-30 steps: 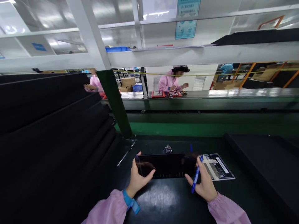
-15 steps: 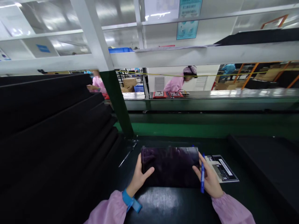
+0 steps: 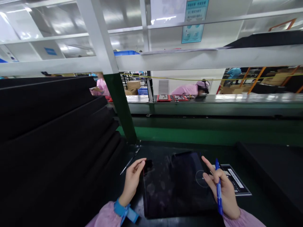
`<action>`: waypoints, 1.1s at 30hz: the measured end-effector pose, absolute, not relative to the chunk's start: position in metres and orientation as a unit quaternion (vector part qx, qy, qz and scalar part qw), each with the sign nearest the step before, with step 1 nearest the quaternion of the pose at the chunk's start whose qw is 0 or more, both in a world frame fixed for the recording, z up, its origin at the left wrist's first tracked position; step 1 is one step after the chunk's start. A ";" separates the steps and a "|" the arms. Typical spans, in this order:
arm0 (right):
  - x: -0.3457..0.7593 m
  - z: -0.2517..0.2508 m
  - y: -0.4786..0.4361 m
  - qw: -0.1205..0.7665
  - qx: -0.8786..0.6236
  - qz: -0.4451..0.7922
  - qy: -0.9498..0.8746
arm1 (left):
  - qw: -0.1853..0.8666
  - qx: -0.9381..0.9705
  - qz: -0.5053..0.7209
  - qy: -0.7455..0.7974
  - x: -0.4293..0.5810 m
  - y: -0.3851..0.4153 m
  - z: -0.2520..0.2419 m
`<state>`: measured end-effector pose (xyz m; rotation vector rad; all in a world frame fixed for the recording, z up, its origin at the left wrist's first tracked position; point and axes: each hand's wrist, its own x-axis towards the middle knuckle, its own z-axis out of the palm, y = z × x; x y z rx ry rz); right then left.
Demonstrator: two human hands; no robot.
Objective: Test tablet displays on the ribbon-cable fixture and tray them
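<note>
A glossy black screen panel (image 3: 175, 189) lies low over the dark bench, its face up, with smudges and a thin circle outline on its right part. My left hand (image 3: 132, 179) is closed in a pinch at the panel's upper left edge. A blue pen (image 3: 219, 192) is held between the fingers of my right hand (image 3: 226, 189). That hand's index finger and thumb reach to the panel's upper right edge. Partly behind my right hand is a flat part with a white label (image 3: 238, 179). Left of the panel rests a thin clear pen (image 3: 130, 161).
Black foam slabs (image 3: 47, 132) are stacked high on the left. Another black slab (image 3: 272, 170) lies at right. A green and white post (image 3: 121, 104) rises behind the bench. Across the line, a person in pink (image 3: 187, 89) bends over red trays (image 3: 163, 98).
The panel has tilted down from facing me and now lies flatter and nearer. My left hand has shifted to a pinch at its upper left; my right hand moved right with the pen.
</note>
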<state>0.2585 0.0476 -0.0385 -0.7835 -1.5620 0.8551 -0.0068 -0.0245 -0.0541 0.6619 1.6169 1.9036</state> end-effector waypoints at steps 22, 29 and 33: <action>0.267 -0.025 0.040 0.677 -0.304 0.245 -0.624 | 0.559 0.350 0.647 0.384 -0.001 -0.049 -0.088; 0.263 -0.050 0.044 0.665 -0.315 0.294 -0.610 | 0.733 0.254 0.563 0.286 0.024 -0.057 -0.103; 0.266 -0.045 0.045 0.619 -0.323 0.306 -0.647 | 0.722 0.250 0.553 0.333 0.028 -0.054 -0.086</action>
